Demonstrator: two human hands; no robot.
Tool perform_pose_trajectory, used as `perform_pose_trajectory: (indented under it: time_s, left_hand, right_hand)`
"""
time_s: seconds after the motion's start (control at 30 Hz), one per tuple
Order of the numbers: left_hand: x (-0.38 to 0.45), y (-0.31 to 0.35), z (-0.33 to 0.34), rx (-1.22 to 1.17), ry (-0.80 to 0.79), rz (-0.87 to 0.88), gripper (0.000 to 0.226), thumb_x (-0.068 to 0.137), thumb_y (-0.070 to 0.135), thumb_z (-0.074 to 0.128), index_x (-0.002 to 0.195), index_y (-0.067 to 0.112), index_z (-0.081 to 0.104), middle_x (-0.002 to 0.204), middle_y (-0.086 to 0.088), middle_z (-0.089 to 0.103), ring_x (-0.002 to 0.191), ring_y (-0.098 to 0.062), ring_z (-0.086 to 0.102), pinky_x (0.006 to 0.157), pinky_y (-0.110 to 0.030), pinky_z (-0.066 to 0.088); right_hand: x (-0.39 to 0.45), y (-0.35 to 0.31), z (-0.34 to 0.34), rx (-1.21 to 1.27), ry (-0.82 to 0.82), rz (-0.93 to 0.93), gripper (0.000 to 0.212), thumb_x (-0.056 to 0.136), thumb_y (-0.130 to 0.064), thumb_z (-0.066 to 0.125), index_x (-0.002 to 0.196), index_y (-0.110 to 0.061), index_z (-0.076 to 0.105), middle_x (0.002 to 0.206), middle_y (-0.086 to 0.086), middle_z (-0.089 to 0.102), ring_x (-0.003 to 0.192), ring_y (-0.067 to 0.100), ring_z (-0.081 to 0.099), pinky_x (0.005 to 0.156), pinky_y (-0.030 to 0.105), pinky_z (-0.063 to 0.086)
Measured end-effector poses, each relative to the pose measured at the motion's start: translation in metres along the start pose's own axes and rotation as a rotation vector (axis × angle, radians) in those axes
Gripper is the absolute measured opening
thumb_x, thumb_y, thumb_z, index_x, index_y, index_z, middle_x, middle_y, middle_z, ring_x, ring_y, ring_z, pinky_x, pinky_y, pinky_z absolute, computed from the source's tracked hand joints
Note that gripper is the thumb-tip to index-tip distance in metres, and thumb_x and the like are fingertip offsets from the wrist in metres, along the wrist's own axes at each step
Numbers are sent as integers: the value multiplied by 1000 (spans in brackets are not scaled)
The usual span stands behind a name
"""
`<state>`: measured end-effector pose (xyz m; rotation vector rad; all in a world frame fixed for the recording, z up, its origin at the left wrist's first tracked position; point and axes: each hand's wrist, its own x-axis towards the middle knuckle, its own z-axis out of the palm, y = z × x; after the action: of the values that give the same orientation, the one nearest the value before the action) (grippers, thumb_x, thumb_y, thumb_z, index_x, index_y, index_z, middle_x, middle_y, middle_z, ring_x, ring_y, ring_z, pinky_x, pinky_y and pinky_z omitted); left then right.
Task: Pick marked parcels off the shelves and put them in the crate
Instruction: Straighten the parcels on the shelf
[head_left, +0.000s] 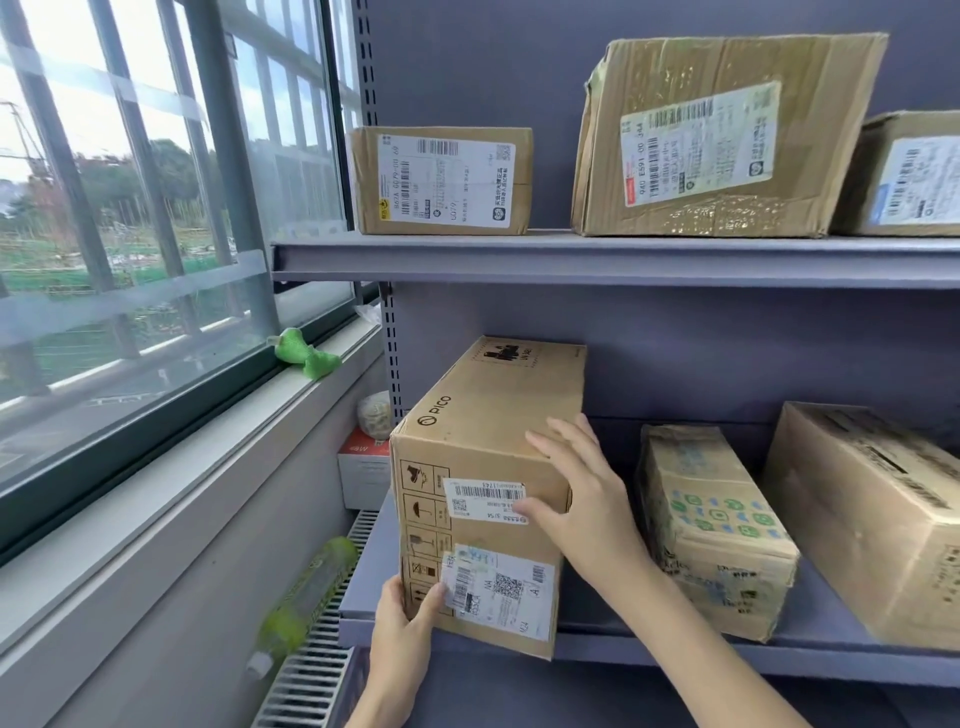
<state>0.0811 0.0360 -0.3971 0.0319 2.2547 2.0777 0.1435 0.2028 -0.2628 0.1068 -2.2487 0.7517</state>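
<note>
A tall brown cardboard parcel printed PICO (483, 410) stands at the left end of the lower shelf (675, 649), its front overhanging the shelf edge. Two white barcode labels are stuck on its front face. My left hand (402, 621) grips its lower left edge from below, thumb on the front by the lower label. My right hand (582, 499) holds the upper right front corner, with fingers lying over the top and the thumb across the upper label. No crate is in view.
The upper shelf (571, 254) carries a small labelled box (441, 182), a large crumpled box (727, 140) and a third box (904, 176). Right of the PICO parcel stand two more boxes (711, 525) (872, 519). A window, sill, green bottle (306, 597) and radiator (311, 675) are left.
</note>
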Motion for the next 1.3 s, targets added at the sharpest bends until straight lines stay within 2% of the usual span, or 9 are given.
perform_pose_trajectory:
  time_s: [0.23,0.43,0.6,0.73,0.8,0.93,1.07,1.2,1.3]
  left_hand:
    - [-8,-17,-9,-84,29,-47,36,69,22,79,91,16,52,96,-9,67,91,-27,62,85,-43,48]
    - [-23,-11,-15,-170,128,-19,22,75,0,73,84,12,57,93,-15,68,84,-26,61,80,-40,47]
    - [-34,41,-38,-94,264,124,22,71,4,78,81,19,65,80,0,71,79,-22,65,65,-26,52]
    - [-31,100,-62,58,428,369,27,71,18,79,93,29,68,92,4,70,88,-18,65,85,-43,53]
    - [-28,131,-66,44,460,505,33,71,16,78,99,29,65,101,3,66,94,-17,63,90,-41,51]
    - [-19,169,-57,-205,348,598,40,72,10,77,105,29,64,112,1,67,105,-12,63,97,-38,48]
    - [-8,185,-43,-140,179,671,42,77,1,71,106,31,62,118,1,65,108,-6,61,98,-31,47]
    - [6,187,-38,27,92,750,43,87,5,60,118,34,54,140,8,46,123,6,45,104,-21,39]
    - [14,171,-43,-23,20,654,61,89,1,56,132,42,43,143,8,44,128,-11,46,107,-44,39]
  right_hand:
    - [-16,8,-7,63,18,-110,63,64,-14,82,122,-18,59,134,-9,44,137,3,21,109,3,10]
    - [-11,4,-8,147,42,-66,63,61,-5,82,118,-20,59,130,-10,47,133,-8,20,105,0,14]
    - [-18,-1,-16,167,176,20,62,62,-12,83,117,-27,57,126,-24,46,130,-1,35,104,2,21]
    - [-25,-1,-27,369,320,220,64,63,-36,80,121,-31,53,126,-16,55,119,0,49,101,17,37]
    - [-29,-3,-31,483,362,323,62,70,-25,80,124,-27,50,119,-11,59,108,2,57,90,17,46]
    - [-38,5,-28,606,354,441,58,78,-6,68,131,-13,47,113,-12,61,94,-13,59,73,1,45]
    - [-51,16,-18,633,372,565,56,79,-4,68,130,-12,46,100,-13,62,85,-4,62,66,1,45]
    - [-58,21,-7,583,368,622,58,73,-5,75,119,-24,46,107,-2,60,97,16,59,86,27,48]
    - [-60,23,5,484,329,629,60,70,-14,78,115,-32,43,111,-2,59,100,19,56,89,37,45]
